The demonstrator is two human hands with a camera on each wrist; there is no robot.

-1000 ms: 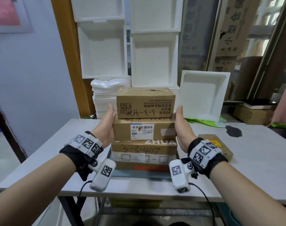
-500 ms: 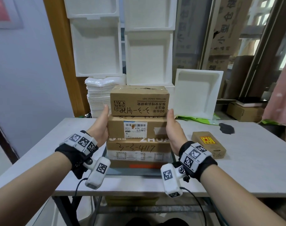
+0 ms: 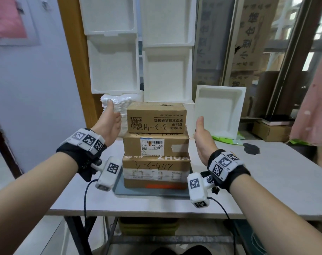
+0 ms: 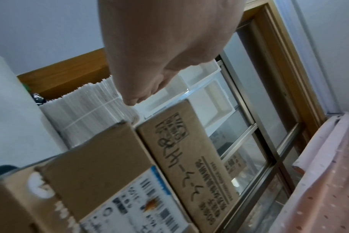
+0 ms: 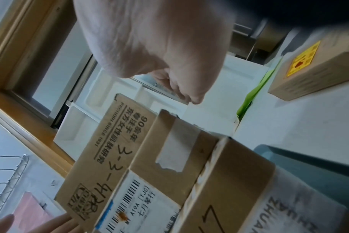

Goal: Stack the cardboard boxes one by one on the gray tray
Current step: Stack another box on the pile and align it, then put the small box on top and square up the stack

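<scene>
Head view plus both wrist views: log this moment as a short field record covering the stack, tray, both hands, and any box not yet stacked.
stack: three cardboard boxes, top box on middle box on bottom box
tray: gray tray under the stack, on the white table
left hand: left hand open, beside the top box, not touching
right hand: right hand open, beside the stack, clear of it
unstacked: small box with yellow label on the table, right of the stack
</scene>
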